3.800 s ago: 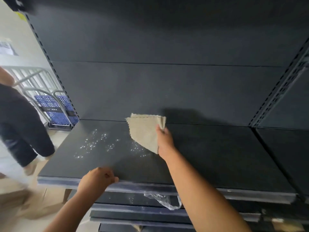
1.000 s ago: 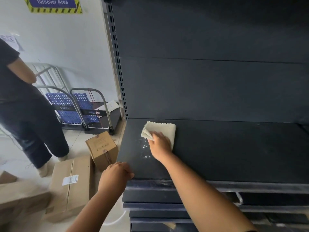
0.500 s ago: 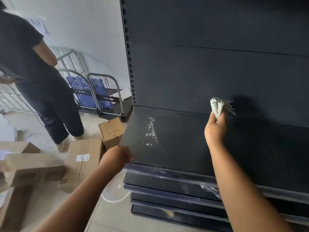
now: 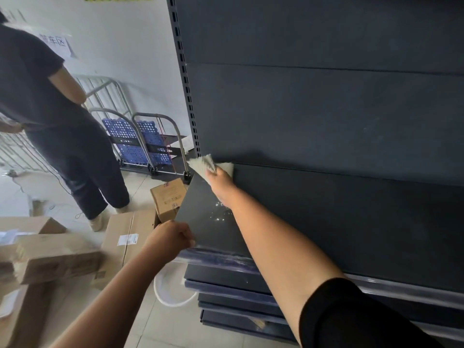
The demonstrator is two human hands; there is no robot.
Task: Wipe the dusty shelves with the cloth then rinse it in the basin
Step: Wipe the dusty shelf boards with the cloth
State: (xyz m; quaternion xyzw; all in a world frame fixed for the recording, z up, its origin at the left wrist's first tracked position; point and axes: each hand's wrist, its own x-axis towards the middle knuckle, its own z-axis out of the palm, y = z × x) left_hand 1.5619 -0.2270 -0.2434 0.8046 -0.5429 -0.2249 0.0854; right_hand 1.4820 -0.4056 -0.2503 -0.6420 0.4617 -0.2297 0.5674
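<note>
A dark metal shelf [image 4: 326, 217] fills the right of the view, with pale wet specks [image 4: 218, 214] near its left end. My right hand [image 4: 219, 180] presses a beige cloth [image 4: 200, 165] flat onto the shelf's far left corner, against the back panel. My left hand [image 4: 173, 236] is closed on the shelf's front left corner. Under the top shelf, the front edges of lower shelves [image 4: 226, 292] show. No basin can be identified with certainty.
A person in dark clothes [image 4: 57, 126] stands to the left with their back turned. Cardboard boxes [image 4: 128, 239] lie on the tiled floor beside the shelving. Folded blue trolleys [image 4: 140, 141] lean by the white wall. A white rounded rim [image 4: 163, 295] shows on the floor below the shelf.
My right hand has come down from the air, where it held the cloth bunched, and moved left to the shelf's far left corner. My left hand stays on the front corner.
</note>
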